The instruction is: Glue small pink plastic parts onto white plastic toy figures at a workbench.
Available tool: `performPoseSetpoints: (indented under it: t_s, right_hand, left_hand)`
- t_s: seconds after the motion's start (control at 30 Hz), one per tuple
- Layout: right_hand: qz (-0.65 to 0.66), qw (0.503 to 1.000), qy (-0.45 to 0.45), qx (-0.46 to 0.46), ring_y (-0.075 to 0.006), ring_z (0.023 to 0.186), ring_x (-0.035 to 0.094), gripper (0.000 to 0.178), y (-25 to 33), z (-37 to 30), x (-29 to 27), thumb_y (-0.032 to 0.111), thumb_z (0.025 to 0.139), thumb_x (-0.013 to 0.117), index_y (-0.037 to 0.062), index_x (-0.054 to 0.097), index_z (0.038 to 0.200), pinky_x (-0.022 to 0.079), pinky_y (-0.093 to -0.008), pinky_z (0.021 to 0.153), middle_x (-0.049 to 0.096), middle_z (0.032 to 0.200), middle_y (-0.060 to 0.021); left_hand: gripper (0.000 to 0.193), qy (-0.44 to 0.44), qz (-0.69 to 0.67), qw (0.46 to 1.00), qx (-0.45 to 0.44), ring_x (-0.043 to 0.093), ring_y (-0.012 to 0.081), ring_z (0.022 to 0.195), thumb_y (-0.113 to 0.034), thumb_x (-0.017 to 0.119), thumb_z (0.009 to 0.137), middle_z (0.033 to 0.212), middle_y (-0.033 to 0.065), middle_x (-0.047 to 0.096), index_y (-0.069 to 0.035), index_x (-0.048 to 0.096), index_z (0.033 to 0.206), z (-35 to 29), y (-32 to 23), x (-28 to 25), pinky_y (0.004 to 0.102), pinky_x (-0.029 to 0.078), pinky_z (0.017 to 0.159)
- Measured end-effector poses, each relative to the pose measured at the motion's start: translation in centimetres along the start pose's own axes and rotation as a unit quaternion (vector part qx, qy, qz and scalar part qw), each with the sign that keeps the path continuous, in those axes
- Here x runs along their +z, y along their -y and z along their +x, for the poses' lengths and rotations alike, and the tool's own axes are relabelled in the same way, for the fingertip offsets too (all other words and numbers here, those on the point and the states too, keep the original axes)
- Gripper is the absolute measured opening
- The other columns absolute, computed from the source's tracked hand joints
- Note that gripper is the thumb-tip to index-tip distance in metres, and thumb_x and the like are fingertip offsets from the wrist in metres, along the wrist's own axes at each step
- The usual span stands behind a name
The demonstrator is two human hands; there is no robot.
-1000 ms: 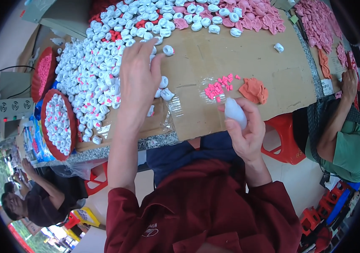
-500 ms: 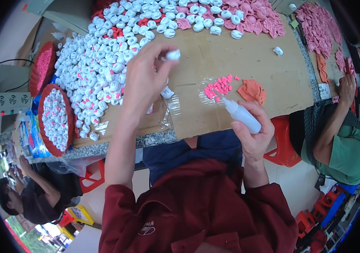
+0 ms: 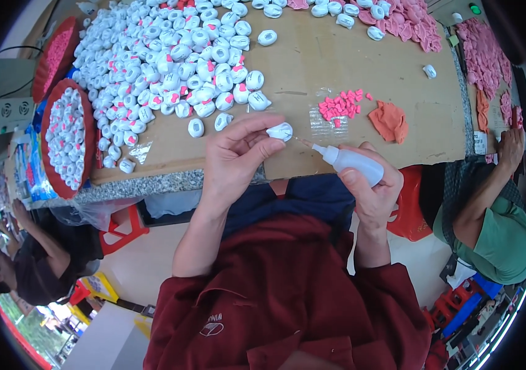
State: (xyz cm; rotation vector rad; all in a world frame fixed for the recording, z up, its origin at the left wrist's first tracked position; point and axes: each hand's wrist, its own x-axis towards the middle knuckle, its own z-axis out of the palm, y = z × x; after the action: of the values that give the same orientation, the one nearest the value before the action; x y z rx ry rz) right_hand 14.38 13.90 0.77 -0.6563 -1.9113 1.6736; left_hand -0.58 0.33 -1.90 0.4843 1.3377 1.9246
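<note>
Since half a second ago, my left hand (image 3: pixel 235 159) is closer to me, so the little white piece (image 3: pixel 279 131) it's got is now level with the glue-style squeeze bottle (image 3: pixel 355 165). Thumb and forefinger pinch that piece, other fingers curled in behind. On the right, my right hand (image 3: pixel 375 194) is wrapped around the bottle, thumb on the near side, thin nozzle (image 3: pixel 319 149) aimed left at the piece. Can't tell if the tip actually touches.

Just beyond the bottle sits a bunch of small pink bits (image 3: pixel 340 105), with a crumpled orange cloth (image 3: pixel 390 122) beside them to the right, all on flattened cardboard (image 3: pixel 293 68). Left and far it's a massive heap of white pieces (image 3: pixel 170 68), plenty showing pink spots. Far right of centre there's a pile of floppy pink pieces (image 3: pixel 411 29). Over at the left edge: a red bowl (image 3: pixel 91 145) full of white pieces, plus another person (image 3: pixel 40 262) in dark clothes nearer. Someone in a green top (image 3: pixel 494 231) sits off to my right.
</note>
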Motion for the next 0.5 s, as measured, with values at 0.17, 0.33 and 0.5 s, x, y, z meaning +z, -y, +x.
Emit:
performPoseSetpoints:
  t_s: [0.17, 0.33, 0.5]
  right_hand:
    - [0.007, 1.0, -0.003, -0.018, -0.0092, 0.061, 0.044, 0.031, -0.19, 0.13, 0.38, 0.018, 0.071, 0.069, -0.0068, 0.062, 0.089, 0.033, -0.02, 0.054, 0.053, 0.067, -0.004]
    - [0.0, 1.0, 0.005, -0.004, -0.009, 0.061, 0.044, 0.03, 0.25, 0.06, 0.24, 0.017, 0.071, 0.068, -0.007, 0.062, 0.089, 0.032, -0.02, 0.054, 0.053, 0.067, -0.0038]
    - [0.013, 1.0, 0.007, -0.005, -0.0093, 0.061, 0.048, 0.027, 0.08, 0.25, -0.15, 0.01, 0.069, 0.072, -0.0035, 0.063, 0.09, 0.035, -0.0205, 0.053, 0.057, 0.07, -0.0047]
  left_hand:
    - [0.03, -0.002, 0.009, 1.0, 0.015, 0.057, 0.0151, 0.09, 0.009, 0.06, 0.073, 0.103, 0.0093, 0.056, 0.004, 0.057, 0.102, -0.09, 0.04, 0.2, 0.025, 0.047, 0.078]
    - [0.03, -0.009, -0.009, 1.0, 0.021, 0.057, 0.0148, 0.089, 0.01, 0.06, 0.073, 0.103, 0.0089, 0.056, 0.004, 0.057, 0.102, -0.12, 0.2, 0.17, 0.0246, 0.047, 0.077]
    - [0.03, -0.015, -0.005, 1.0, 0.017, 0.056, 0.0146, 0.09, 0.01, 0.06, 0.073, 0.103, 0.0089, 0.056, 0.003, 0.057, 0.102, -0.17, 0.09, 0.12, 0.024, 0.046, 0.077]
